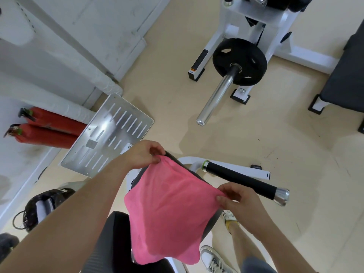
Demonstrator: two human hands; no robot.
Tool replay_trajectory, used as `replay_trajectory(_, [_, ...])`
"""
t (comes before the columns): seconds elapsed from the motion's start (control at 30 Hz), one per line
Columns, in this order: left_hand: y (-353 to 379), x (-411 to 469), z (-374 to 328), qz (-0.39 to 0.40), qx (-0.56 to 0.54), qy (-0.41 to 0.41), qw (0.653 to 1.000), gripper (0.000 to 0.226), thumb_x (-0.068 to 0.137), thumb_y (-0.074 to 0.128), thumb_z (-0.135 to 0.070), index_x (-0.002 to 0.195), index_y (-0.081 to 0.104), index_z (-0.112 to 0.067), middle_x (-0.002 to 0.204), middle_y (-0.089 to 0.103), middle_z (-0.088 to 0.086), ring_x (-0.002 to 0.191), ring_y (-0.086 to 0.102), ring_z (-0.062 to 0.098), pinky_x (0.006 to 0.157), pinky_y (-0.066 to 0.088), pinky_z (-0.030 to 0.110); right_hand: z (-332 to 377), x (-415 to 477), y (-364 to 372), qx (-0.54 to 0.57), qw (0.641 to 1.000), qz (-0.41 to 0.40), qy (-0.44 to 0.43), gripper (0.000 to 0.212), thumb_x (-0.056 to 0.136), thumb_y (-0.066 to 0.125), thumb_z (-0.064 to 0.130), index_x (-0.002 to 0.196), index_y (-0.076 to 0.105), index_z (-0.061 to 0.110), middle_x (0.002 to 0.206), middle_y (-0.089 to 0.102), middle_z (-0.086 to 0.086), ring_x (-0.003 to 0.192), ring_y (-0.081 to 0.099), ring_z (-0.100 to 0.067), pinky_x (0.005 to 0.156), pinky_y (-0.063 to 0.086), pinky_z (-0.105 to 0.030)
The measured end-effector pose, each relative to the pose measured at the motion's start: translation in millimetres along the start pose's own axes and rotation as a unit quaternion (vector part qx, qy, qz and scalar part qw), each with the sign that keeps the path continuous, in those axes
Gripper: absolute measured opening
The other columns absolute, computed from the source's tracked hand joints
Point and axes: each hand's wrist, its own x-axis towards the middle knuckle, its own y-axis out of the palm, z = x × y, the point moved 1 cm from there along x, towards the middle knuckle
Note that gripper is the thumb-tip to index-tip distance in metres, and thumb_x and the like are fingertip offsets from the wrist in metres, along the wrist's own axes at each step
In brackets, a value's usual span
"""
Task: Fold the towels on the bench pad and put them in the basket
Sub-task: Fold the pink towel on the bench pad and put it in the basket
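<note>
I see beige floor, white wall left, two red extinguishers, slotted metal plate, black weight plate on white machine frame.

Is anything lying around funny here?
Yes. Two red fire extinguishers lie on their sides by the wall at the left instead of standing up. The pink towel is fine, held by both hands.

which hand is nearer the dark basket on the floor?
Left. The left hand pinches the pink towel's far corner, on the basket's side; the right hand holds the opposite corner, farther away.
</note>
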Motion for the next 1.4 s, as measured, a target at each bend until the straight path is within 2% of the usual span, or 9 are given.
replay_trajectory(0.17, [0,-7,3,-0.037,-0.014,-0.039,0.998,0.018,0.078,0.071,-0.003,0.081,0.074,-0.02,0.083,0.072,-0.003,0.079,0.066,0.012,0.079,0.052,0.026,9,-2,1,0.087,0.993,0.001,0.075,0.008,0.086,0.06,-0.008,0.085,0.067,-0.003,0.079,0.065,-0.02,0.067,0.065,-0.02,0.059,0.056,-0.023])
replay_trajectory(0.37, [-33,-70,21,-0.259,-0.047,-0.062,0.963,0.022,0.08,0.067,0.002,0.089,0.077,-0.015,0.085,0.069,-0.011,0.084,0.062,0.008,0.079,0.041,0.003,56,-11,-14,0.077,0.995,0.021,0.064,0.006,0.085,0.062,-0.008,0.083,0.065,-0.004,0.073,0.065,-0.016,0.059,0.065,-0.023,0.063,0.06,-0.029])
replay_trajectory(0.53, [-68,-151,35,-0.382,-0.011,-0.057,0.922,0.023,0.084,0.063,0.004,0.096,0.076,-0.011,0.094,0.069,-0.006,0.087,0.059,0.008,0.082,0.034,-0.001,155,-3,-1,-0.067,0.993,0.048,-0.08,0.013,0.085,0.064,-0.006,0.079,0.068,0.005,0.076,0.067,-0.017,0.063,0.065,-0.022,0.068,0.06,-0.032])
replay_trajectory(0.7, [-102,-228,43,-0.529,-0.004,-0.069,0.846,0.024,0.085,0.061,0.002,0.098,0.075,-0.012,0.099,0.073,0.004,0.093,0.064,0.017,0.085,0.035,0.007,260,-2,40,-0.202,0.943,0.033,-0.262,0.031,0.081,0.069,0.0,0.071,0.067,0.029,0.076,0.07,-0.009,0.071,0.07,-0.026,0.077,0.058,-0.048])
replay_trajectory(0.9, [-113,-304,28,-0.641,-0.095,-0.012,0.762,0.024,0.082,0.063,0.006,0.093,0.074,-0.012,0.093,0.07,-0.008,0.082,0.054,-0.021,0.081,0.037,-0.002,329,-36,59,-0.247,0.867,0.011,-0.433,0.017,0.082,0.066,0.002,0.084,0.071,0.018,0.077,0.07,0.002,0.075,0.068,-0.024,0.074,0.056,-0.05])
replay_trajectory(1.03, [-68,-328,32,-0.609,-0.052,0.008,0.791,0.026,0.078,0.068,0.006,0.088,0.076,-0.017,0.089,0.058,-0.042,0.087,0.053,-0.018,0.085,0.034,-0.001,305,-61,44,-0.303,0.867,0.015,-0.396,0.023,0.082,0.068,0.004,0.081,0.069,0.027,0.072,0.067,0.01,0.072,0.065,-0.008,0.076,0.055,-0.026])
replay_trajectory(1.1, [-35,-327,40,-0.573,-0.012,0.019,0.819,0.028,0.075,0.071,0.009,0.088,0.076,-0.016,0.086,0.059,-0.036,0.086,0.055,-0.007,0.085,0.033,-0.002,278,-79,37,-0.335,0.861,0.018,-0.382,0.023,0.082,0.069,0.004,0.081,0.07,0.028,0.067,0.065,0.012,0.068,0.061,-0.005,0.064,0.048,-0.013])
replay_trajectory(1.23, [35,-307,67,-0.469,0.021,0.027,0.882,0.03,0.073,0.07,0.011,0.085,0.077,-0.015,0.086,0.069,-0.008,0.08,0.059,0.008,0.079,0.037,0.005,189,-109,22,-0.406,0.855,0.027,-0.321,0.015,0.081,0.069,0.005,0.079,0.073,0.02,0.068,0.068,0.01,0.075,0.059,-0.003,0.067,0.045,-0.012])
replay_trajectory(1.4, [98,-289,99,-0.321,0.053,0.022,0.945,0.026,0.067,0.066,-0.004,0.078,0.077,-0.025,0.079,0.068,-0.011,0.074,0.063,0.018,0.068,0.047,0.021,85,-134,17,-0.463,0.845,0.067,-0.26,0.016,0.081,0.068,0.007,0.073,0.069,0.021,0.054,0.054,0.016,0.066,0.055,0.001,0.055,0.038,-0.012])
